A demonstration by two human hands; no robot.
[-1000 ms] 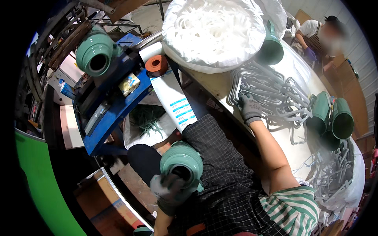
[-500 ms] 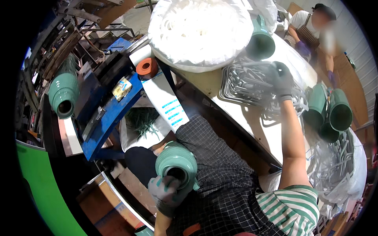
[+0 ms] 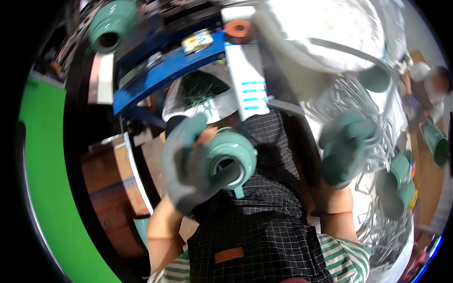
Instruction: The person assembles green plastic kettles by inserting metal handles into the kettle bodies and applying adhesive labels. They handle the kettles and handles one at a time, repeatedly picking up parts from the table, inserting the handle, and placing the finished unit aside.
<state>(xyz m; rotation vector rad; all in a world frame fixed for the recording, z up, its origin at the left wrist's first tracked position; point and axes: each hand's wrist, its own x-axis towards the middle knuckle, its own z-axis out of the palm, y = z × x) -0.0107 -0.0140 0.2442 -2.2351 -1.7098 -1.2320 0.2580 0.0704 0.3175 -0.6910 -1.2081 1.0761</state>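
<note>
A pale green flask shell [image 3: 245, 150] with a stepped shoulder and round mouth sits upright between my thighs, mouth toward me. My left hand [image 3: 186, 165], in a grey glove with green patches, is closed on its left side, the thumb across the mouth. A small green tab sticks out at the near side of the shell. My right hand [image 3: 347, 148], gloved and motion-blurred, is raised over the table's near edge. It appears closed on a long, bent grey plastic handle [image 3: 388, 78], whose two ends point left. The fingertips are smeared.
Loose grey handles [image 3: 337, 99] lie on the white table at right beside a big bag of white parts [image 3: 325, 28]. More green shells [image 3: 396, 200] stand farther right, near a co-worker. At left are a blue bench [image 3: 165, 78], an orange tape roll [image 3: 239, 30] and cardboard boxes [image 3: 111, 188].
My view has swung right. My right hand has drawn back from the handle pile, bringing a bent grey handle with it. The left hand has shifted to the shell's left side.
</note>
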